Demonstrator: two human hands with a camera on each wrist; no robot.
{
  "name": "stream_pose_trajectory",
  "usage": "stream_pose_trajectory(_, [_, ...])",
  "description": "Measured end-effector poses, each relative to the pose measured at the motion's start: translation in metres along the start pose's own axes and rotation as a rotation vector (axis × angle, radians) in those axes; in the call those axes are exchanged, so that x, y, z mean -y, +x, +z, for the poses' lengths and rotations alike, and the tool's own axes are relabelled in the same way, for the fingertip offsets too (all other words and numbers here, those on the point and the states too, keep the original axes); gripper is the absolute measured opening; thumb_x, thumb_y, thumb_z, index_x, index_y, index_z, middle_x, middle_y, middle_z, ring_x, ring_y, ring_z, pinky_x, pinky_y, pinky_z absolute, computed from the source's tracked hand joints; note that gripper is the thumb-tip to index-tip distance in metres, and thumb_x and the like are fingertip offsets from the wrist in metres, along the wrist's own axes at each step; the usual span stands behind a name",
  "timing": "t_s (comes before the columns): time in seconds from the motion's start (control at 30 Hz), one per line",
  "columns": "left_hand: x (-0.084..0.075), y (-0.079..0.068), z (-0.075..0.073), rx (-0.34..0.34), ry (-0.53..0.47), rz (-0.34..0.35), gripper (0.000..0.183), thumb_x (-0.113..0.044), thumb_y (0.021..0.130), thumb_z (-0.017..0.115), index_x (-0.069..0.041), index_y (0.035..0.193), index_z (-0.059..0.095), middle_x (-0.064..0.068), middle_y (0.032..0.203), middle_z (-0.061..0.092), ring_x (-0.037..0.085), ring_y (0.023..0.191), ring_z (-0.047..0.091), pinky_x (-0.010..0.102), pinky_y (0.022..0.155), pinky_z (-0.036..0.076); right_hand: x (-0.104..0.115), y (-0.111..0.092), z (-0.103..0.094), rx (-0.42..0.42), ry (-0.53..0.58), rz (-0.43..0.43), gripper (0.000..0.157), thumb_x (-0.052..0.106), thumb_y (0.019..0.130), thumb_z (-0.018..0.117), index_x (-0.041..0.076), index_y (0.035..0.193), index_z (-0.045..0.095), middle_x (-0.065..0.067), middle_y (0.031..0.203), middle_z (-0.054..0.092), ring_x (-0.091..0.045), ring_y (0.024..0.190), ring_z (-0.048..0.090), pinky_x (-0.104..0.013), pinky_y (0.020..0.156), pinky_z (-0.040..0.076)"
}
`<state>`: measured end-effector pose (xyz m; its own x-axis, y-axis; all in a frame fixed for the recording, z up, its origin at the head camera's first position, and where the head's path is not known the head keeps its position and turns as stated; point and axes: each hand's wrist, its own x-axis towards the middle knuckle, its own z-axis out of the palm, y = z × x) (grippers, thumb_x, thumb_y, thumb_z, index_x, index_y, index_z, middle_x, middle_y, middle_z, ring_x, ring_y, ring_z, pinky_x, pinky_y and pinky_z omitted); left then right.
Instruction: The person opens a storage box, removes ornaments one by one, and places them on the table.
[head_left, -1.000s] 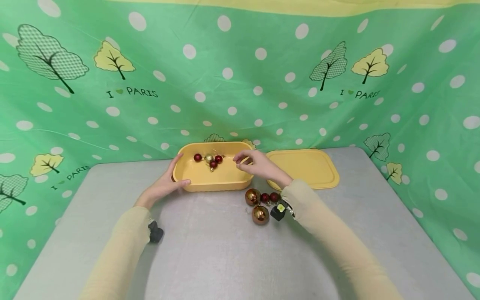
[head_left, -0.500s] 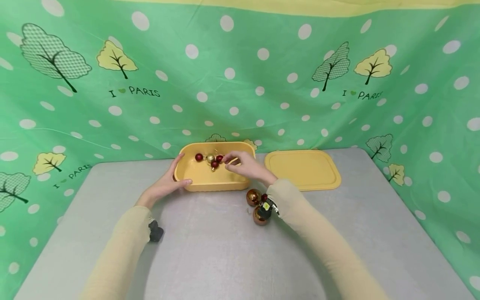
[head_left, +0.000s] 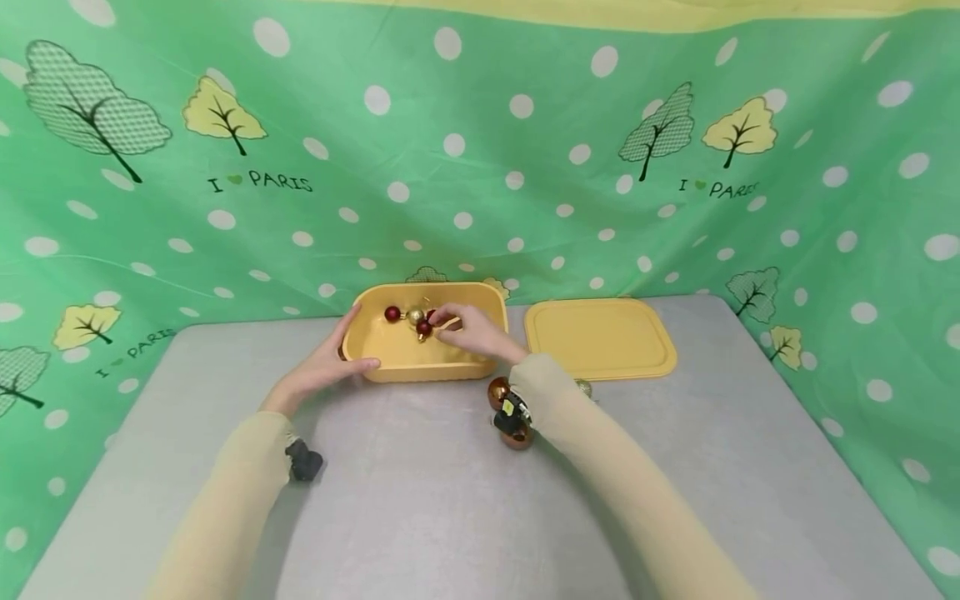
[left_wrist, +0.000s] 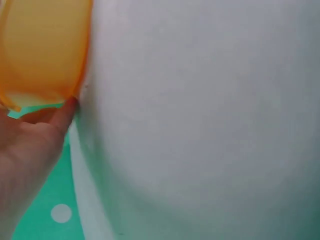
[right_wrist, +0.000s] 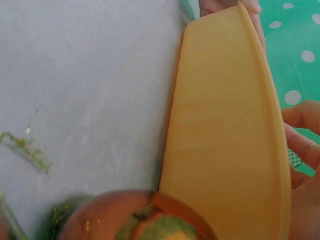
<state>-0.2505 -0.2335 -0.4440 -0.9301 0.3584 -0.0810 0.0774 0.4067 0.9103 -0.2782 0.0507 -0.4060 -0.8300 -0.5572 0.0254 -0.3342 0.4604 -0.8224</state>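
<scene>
My left hand [head_left: 322,367] grips the left end of a yellow plastic box [head_left: 420,367], thumb at its front wall. The left wrist view shows that thumb against the box [left_wrist: 45,50]. Inside the box lie a dark red Christmas bauble [head_left: 392,314], a gold bauble [head_left: 416,316] and another red bauble [head_left: 424,327]. My right hand [head_left: 476,332] reaches over the right side into the box. Its fingertips overlap a third red bauble [head_left: 431,315], mostly hidden; I cannot tell whether they pinch it. The right wrist view has the fingers [right_wrist: 302,117] beyond the box wall.
Two copper baubles, one behind [head_left: 498,392] and one in front [head_left: 517,438], lie on the grey table [head_left: 420,500], partly covered by my right wrist. A gold bauble [head_left: 583,388] shows past the sleeve. The yellow lid [head_left: 600,337] lies flat right of the box.
My right hand has moved left from the right part of the box to the bauble cluster, and its fingers now cover most of one red bauble. My left hand keeps its hold on the box.
</scene>
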Motion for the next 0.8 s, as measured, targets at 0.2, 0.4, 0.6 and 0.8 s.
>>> stream_pose_trajectory(0.2, [-0.006,0.003,-0.007,0.018,0.028,-0.015,0.11,-0.019,0.085,0.074,-0.023,0.155,-0.011,0.019,0.159,-0.008,0.045,0.142,0.007,0.06,0.111,0.012,-0.002,0.009,0.007,-0.019,0.014,0.018,0.028,0.005,0.093,0.06,-0.003,0.12,0.061,-0.014,0.117,0.061,-0.027,0.106,0.06,-0.024,0.085,0.051])
stream_pose_trajectory(0.4, [-0.009,0.006,-0.006,0.038,0.088,-0.046,0.114,-0.025,0.082,0.077,-0.026,0.155,-0.01,0.024,0.158,-0.006,0.049,0.14,0.008,0.065,0.109,0.01,-0.001,0.017,0.014,-0.02,0.041,0.013,0.032,0.001,0.092,0.06,-0.006,0.123,0.059,-0.018,0.117,0.061,-0.029,0.106,0.058,-0.026,0.087,0.05])
stream_pose_trajectory(0.6, [-0.008,0.006,-0.003,0.036,0.125,-0.046,0.115,-0.027,0.081,0.078,-0.024,0.155,-0.01,0.028,0.157,-0.005,0.051,0.139,0.007,0.065,0.109,0.009,-0.004,0.023,0.022,-0.029,0.03,0.015,0.036,-0.001,0.091,0.062,-0.007,0.126,0.057,-0.019,0.118,0.061,-0.026,0.101,0.059,-0.024,0.085,0.049])
stream_pose_trajectory(0.8, [-0.003,0.008,-0.002,0.034,0.093,-0.004,0.115,-0.023,0.081,0.078,-0.022,0.155,-0.011,0.028,0.156,-0.006,0.05,0.14,0.009,0.062,0.111,0.01,-0.006,0.024,0.025,-0.03,0.034,0.064,0.044,-0.001,0.089,0.065,-0.002,0.131,0.056,-0.019,0.117,0.06,-0.024,0.098,0.058,-0.024,0.078,0.05])
